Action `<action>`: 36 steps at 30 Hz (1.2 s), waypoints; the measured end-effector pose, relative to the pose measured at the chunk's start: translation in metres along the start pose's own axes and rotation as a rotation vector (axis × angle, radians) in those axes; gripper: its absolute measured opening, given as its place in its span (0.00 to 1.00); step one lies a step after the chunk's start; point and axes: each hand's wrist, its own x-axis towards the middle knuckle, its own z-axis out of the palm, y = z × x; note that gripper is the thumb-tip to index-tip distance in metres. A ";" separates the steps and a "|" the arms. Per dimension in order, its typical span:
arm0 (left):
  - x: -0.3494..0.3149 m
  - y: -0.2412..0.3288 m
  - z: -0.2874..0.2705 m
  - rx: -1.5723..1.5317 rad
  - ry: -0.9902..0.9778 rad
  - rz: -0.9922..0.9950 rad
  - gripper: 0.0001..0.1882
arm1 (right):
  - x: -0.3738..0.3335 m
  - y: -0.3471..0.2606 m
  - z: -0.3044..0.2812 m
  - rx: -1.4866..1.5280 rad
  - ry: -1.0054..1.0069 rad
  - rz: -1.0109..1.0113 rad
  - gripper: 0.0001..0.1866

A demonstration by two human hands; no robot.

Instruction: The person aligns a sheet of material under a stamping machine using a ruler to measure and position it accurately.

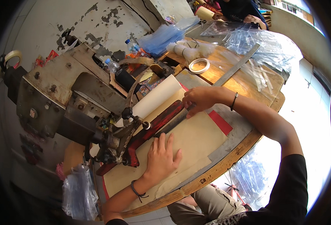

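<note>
My left hand (161,159) lies flat, fingers spread, on a beige sheet (199,138) on the worktable. Its fingertips are close to a narrow grey metal strip (174,123) that runs along a red bar (159,122). My right hand (201,99) is at the far end of that strip, with thumb and fingers closed around its end. The red bar sits low over the sheet and joins the head of a large grey press machine (66,86) on the left. A red edge (221,122) shows from under the sheet at the right.
Behind the bar lies a cream roll (158,95). Further back are a tape roll (199,66), a steel ruler (236,64) and clear plastic sheets (263,45). Plastic sleeves (80,193) hang at the near left. Another person's hand (253,20) is at the far end.
</note>
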 end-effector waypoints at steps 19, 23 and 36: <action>-0.005 -0.010 0.044 0.055 0.368 0.007 0.30 | -0.012 0.001 -0.009 0.083 0.185 0.238 0.25; -0.005 -0.005 0.045 0.093 0.356 -0.009 0.31 | -0.029 -0.020 -0.038 -0.229 0.508 0.168 0.16; 0.009 -0.012 0.077 -0.052 0.400 0.105 0.21 | 0.150 -0.352 0.026 -0.374 0.368 -0.616 0.16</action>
